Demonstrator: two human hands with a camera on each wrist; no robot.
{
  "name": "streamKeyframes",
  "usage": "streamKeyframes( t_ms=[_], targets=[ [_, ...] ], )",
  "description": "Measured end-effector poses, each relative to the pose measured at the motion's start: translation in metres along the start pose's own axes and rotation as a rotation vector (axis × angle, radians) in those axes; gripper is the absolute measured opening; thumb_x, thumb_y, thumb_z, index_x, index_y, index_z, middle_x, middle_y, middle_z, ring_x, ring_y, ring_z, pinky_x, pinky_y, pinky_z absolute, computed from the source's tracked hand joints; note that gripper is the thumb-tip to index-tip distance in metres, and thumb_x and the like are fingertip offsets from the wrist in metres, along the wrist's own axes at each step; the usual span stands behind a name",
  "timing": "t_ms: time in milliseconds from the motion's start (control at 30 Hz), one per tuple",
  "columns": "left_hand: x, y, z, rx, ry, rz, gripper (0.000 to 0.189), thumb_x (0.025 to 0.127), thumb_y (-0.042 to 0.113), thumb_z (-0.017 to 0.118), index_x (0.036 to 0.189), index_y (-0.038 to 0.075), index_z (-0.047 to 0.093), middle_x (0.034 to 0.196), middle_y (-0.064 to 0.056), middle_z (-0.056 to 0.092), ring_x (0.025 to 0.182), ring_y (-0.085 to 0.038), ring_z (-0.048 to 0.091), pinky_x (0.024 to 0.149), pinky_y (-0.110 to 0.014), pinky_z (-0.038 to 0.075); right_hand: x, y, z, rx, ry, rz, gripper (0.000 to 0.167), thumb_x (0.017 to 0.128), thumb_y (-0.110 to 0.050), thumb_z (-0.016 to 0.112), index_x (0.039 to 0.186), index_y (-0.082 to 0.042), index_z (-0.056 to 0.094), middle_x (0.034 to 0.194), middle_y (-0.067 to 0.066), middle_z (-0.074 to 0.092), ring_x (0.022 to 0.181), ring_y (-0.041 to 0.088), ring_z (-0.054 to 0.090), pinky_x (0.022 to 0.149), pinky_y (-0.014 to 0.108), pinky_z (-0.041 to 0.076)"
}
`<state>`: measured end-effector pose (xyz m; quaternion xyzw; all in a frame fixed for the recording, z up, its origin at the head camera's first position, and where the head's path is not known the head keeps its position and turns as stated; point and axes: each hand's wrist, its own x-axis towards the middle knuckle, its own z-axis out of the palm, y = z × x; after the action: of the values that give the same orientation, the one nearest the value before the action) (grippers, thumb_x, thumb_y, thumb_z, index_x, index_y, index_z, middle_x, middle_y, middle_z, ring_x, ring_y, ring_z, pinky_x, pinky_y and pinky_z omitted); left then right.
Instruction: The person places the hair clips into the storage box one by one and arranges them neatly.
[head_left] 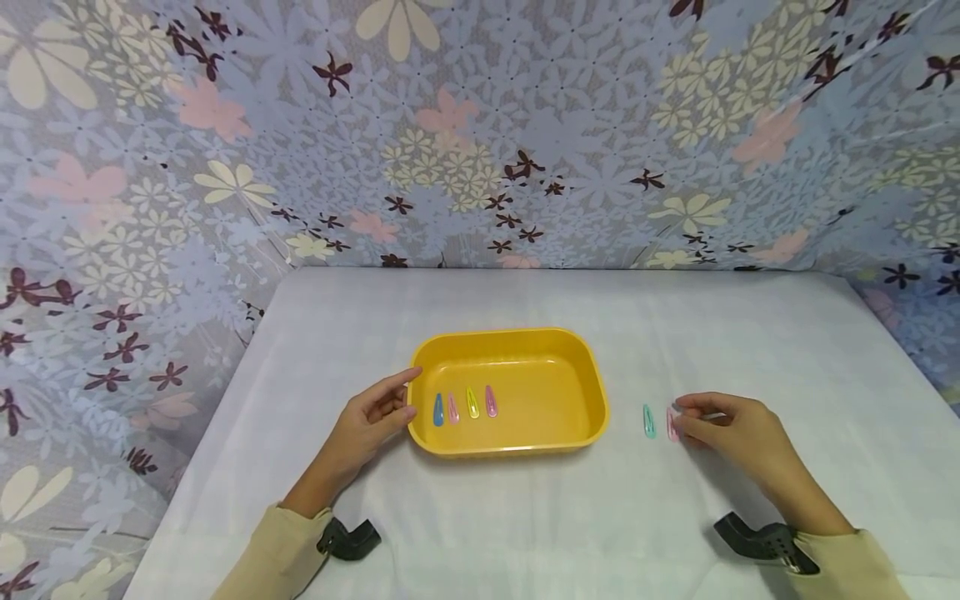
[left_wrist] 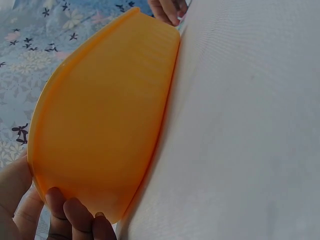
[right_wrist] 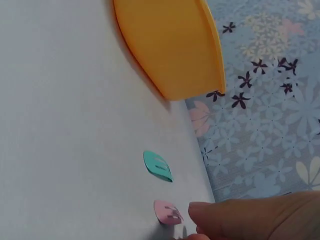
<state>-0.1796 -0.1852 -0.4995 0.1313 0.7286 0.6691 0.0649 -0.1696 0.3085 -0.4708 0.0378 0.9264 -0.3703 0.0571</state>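
Observation:
My left hand (head_left: 375, 417) holds the left end of a yellow tray (head_left: 525, 451), with thumb and index finger at its rim. In the left wrist view, several curled fingers (left_wrist: 80, 215) rest against the tray's outer wall. Inside the tray's left half lie a blue hair clip (head_left: 438, 410), a pink one (head_left: 453, 408), a yellow one (head_left: 472, 402) and a darker pink one (head_left: 491, 401). My right hand (head_left: 731, 429) is beside a pink hair clip (right_wrist: 167, 212) on the table, thumb and index fingertips apart. A teal hair clip (right_wrist: 158, 166) lies just left of that clip.
The table (head_left: 510, 525) has a white cloth. Behind it and along the sides hangs a flowered fabric (head_left: 480, 125). Black wrist mounts (head_left: 348, 540) sit on both sleeves.

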Motion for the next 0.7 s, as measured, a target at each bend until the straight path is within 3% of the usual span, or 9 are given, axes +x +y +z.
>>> streamKeyframes(
  t_ms=[300, 700],
  targets=[
    [0.000, 0.001, 0.000, -0.009, -0.004, 0.018, 0.052, 0.098, 0.006, 0.068, 0.148, 0.003, 0.053, 0.112, -0.022, 0.055, 0.091, -0.014, 0.056, 0.074, -0.019, 0.050, -0.001, -0.005, 0.007, -0.178, 0.103, -0.101, 0.040, 0.085, -0.033, 0.085, 0.114, -0.007, 0.077, 0.093, 0.000, 0.074, 0.086, 0.021, 0.071, 0.069, 0.032, 0.049],
    [0.000, 0.004, 0.002, -0.012, 0.009, -0.023, 0.053, 0.098, 0.011, 0.070, 0.148, 0.007, 0.054, 0.114, -0.019, 0.054, 0.094, -0.015, 0.056, 0.078, -0.020, 0.051, -0.003, -0.014, 0.008, -0.190, 0.065, -0.111, 0.033, 0.085, -0.022, 0.084, 0.112, -0.004, 0.077, 0.090, 0.000, 0.073, 0.084, 0.022, 0.071, 0.071, 0.037, 0.049]
  ],
)
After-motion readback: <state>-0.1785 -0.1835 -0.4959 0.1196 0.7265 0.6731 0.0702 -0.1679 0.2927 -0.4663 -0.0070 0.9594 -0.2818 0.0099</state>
